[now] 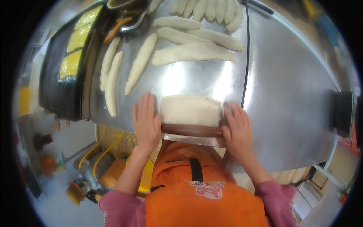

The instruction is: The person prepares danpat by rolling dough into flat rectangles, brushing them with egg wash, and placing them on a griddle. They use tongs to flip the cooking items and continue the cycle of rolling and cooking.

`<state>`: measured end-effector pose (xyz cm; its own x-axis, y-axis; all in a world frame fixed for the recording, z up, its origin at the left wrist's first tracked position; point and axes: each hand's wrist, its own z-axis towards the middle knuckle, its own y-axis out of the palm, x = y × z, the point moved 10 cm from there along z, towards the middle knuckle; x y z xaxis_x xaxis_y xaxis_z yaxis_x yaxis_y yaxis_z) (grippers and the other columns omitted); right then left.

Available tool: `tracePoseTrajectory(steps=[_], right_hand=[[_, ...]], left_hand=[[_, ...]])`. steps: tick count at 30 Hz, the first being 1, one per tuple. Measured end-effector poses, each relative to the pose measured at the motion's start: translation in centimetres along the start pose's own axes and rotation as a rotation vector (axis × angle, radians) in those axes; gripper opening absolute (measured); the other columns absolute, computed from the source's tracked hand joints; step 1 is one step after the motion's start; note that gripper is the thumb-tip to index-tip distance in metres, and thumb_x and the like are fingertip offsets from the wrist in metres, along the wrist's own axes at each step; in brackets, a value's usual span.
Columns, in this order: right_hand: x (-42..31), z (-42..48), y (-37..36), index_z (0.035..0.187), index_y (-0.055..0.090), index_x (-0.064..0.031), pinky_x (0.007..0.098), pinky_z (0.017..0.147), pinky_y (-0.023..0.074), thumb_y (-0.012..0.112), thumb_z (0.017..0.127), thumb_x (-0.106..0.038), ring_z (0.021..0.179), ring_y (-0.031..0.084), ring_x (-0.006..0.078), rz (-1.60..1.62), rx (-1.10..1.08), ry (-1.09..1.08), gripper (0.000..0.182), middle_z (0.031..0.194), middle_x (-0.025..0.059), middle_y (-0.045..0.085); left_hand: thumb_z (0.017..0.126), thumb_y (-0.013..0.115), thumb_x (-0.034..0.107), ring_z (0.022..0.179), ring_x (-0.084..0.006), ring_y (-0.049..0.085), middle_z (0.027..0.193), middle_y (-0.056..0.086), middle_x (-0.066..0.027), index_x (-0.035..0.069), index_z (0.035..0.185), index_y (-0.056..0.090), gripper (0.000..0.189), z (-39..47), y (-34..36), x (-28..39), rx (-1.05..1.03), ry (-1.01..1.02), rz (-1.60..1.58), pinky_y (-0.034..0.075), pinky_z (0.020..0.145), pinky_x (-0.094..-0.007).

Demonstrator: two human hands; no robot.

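Note:
A flat rectangular sheet of dough (190,110) lies on the steel worktop (195,78) in front of me. Across its near edge, close to the table's front, rests a dark brown rolling pin (192,130). My left hand (146,120) is at the pin's left end, fingers extended flat and pointing away from me. At the right end is my right hand (238,127), its fingers extended and slightly blurred. Both palms cover the pin's ends, so whether the fingers grip them cannot be seen. Beyond the sheet lie several long dough rolls (194,54).
On the left, a black griddle (54,85) holds yellow slabs (71,64). More dough rolls (114,85) lie beside it. An orange-handled tool (116,28) rests near a metal container at the back left. A black seam (246,62) divides the worktop; a dark object (343,113) stands at the far right.

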<state>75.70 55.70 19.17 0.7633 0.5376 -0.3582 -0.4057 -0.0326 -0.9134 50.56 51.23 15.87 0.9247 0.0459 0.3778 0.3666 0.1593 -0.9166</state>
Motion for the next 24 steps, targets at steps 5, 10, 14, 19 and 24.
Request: tracePoseTrajectory(steps=[5,10,14,19,24], right_hand=[[3.1,8.0,-0.1,0.130,0.054,-0.0007,0.0463,0.105,0.0372,0.061,0.089,-0.023,0.124,0.049,0.0384,0.009,0.171,0.103,0.047,0.137,0.0201,0.051],[2.8,6.9,0.8,0.132,0.052,0.0016,0.0470,0.106,0.0362,0.057,0.091,-0.022,0.126,0.047,0.0387,-0.055,0.068,0.110,0.047,0.139,0.0216,0.049],[1.7,3.4,1.6,0.136,0.049,-0.0003,0.0495,0.110,0.0329,0.055,0.091,-0.023,0.131,0.043,0.0374,-0.070,-0.017,0.152,0.050,0.142,0.0205,0.047],[4.9,9.5,1.4,0.143,0.041,-0.0035,0.0493,0.113,0.0284,0.054,0.094,-0.033,0.136,0.038,0.0366,-0.132,0.091,0.235,0.059,0.148,0.0198,0.040],[3.3,4.7,2.0,0.143,0.042,-0.0036,0.0495,0.114,0.0267,0.054,0.092,-0.039,0.137,0.037,0.0355,-0.129,-0.054,0.188,0.063,0.148,0.0207,0.040]], left_hand=[[0.094,0.043,0.018,0.138,-0.0349,0.035,0.146,0.040,-0.0194,0.000,0.140,0.042,0.049,8.1,-1.4,0.1,0.132,0.111,-0.003,0.017,0.116,-0.0508],[0.094,0.041,0.023,0.141,-0.0329,0.032,0.149,0.040,-0.0159,0.001,0.142,0.041,0.053,7.5,-0.2,0.9,0.038,0.200,0.022,0.018,0.117,-0.0490],[0.092,0.043,0.024,0.142,-0.0328,0.031,0.149,0.039,-0.0151,0.001,0.144,0.038,0.058,3.5,0.4,3.1,-0.109,0.265,0.138,0.018,0.118,-0.0481],[0.093,0.047,0.026,0.142,-0.0346,0.029,0.150,0.037,-0.0185,0.001,0.144,0.038,0.057,11.0,0.2,2.1,-0.005,0.239,0.047,0.020,0.117,-0.0496],[0.087,0.056,0.021,0.143,-0.0369,0.027,0.152,0.033,-0.0191,0.000,0.146,0.035,0.065,5.7,1.2,4.2,-0.132,0.338,0.118,0.019,0.116,-0.0525]])
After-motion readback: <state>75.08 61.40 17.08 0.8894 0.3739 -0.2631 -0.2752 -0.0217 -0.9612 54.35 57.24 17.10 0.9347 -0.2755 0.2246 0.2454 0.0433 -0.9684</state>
